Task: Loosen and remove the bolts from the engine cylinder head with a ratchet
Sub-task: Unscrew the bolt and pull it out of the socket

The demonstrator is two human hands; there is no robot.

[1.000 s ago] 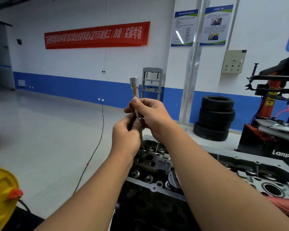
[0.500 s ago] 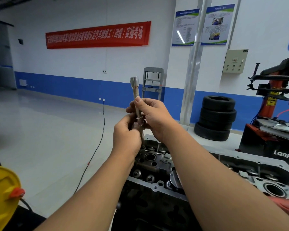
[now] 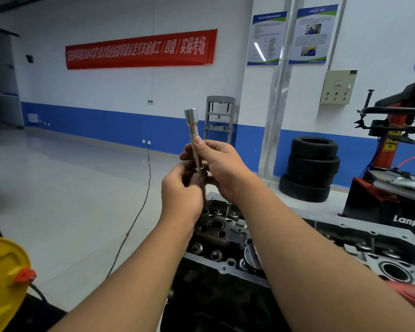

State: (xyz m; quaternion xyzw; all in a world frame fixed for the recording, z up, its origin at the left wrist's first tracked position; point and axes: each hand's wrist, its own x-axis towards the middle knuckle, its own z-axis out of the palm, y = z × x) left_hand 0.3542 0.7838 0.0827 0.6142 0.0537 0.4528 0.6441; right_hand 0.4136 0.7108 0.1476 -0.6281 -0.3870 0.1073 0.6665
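Both hands meet above the engine cylinder head (image 3: 225,232), the right hand (image 3: 219,167) pinching an upright socket extension bar (image 3: 194,136) and the left hand (image 3: 181,192) gripping its lower bolt (image 3: 203,176).

White walls (image 3: 110,17) with blue base band (image 3: 101,127). Pale glossy floor (image 3: 65,188), black cable (image 3: 139,212) trailing across. Red banner (image 3: 139,47) high up; two posters (image 3: 266,37) and grey control box (image 3: 338,87) to the right. Stacked tyres (image 3: 310,168) against wall, beside red tyre changer (image 3: 393,149). Grey press frame (image 3: 219,118) at centre.
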